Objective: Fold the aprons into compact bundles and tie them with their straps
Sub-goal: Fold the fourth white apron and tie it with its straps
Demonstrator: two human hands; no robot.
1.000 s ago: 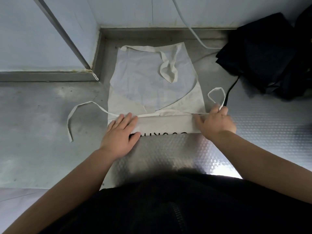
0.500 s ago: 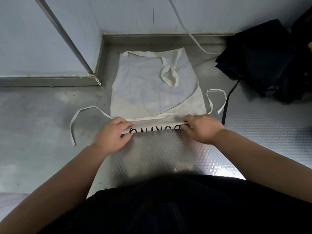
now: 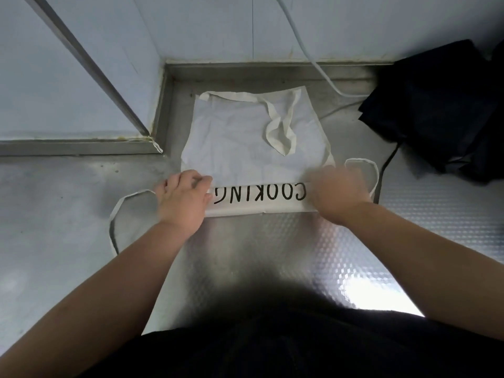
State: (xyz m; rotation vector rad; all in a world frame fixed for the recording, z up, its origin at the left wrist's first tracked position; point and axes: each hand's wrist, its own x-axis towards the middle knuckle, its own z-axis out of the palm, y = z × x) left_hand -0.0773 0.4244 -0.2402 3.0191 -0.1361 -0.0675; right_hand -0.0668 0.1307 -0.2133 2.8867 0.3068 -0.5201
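A cream apron lies flat on the steel counter, with its near end folded into a band that shows the black word COOKING upside down. My left hand grips the band's left end. My right hand, blurred by motion, holds the band's right end. The neck strap lies looped on top of the apron. One waist strap trails left on the counter, the other waist strap loops to the right.
A pile of dark fabric sits at the back right, with a black strap running toward the apron. A white cable hangs down the back wall. A raised steel ledge borders the left.
Both hands rolled the folded band once more away from me, so the full word COOKING now faces up. The flat part of the apron is shorter.
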